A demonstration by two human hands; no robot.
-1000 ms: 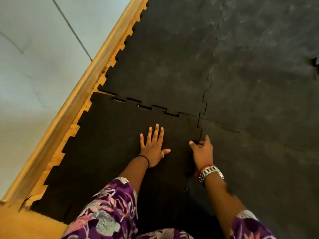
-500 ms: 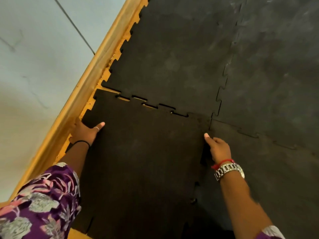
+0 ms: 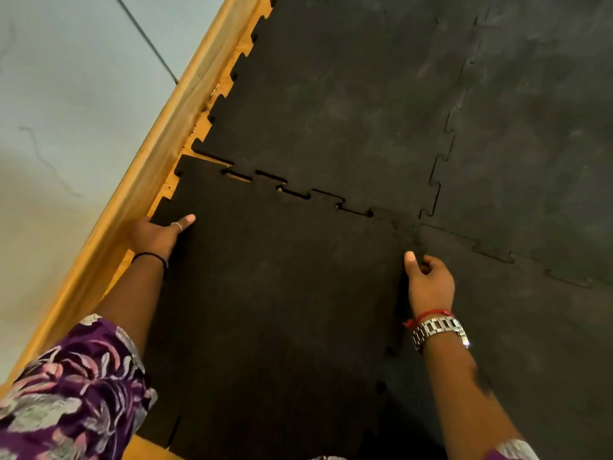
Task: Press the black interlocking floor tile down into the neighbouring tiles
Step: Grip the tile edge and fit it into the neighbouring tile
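The black interlocking floor tile (image 3: 275,293) lies in front of me, its far edge only partly meshed with the tile beyond (image 3: 331,104); yellow gaps show between several teeth. My left hand (image 3: 156,235) grips the tile's left edge near the wooden skirting, thumb on top and fingers hidden under the edge. My right hand (image 3: 428,282) holds the tile's right edge, thumb lying on top, fingers curled at the seam with the right-hand tile (image 3: 530,327). That right seam looks lifted and in shadow.
A wooden skirting board (image 3: 146,180) runs diagonally along the left, with a pale wall (image 3: 66,111) behind it. A strip of yellow subfloor (image 3: 199,127) shows between skirting and tiles. Laid dark tiles (image 3: 530,127) cover the floor to the far right.
My left hand left the middle of the tile and went to its left edge, gripping it. My right hand stays at the right edge, and the view has moved closer.
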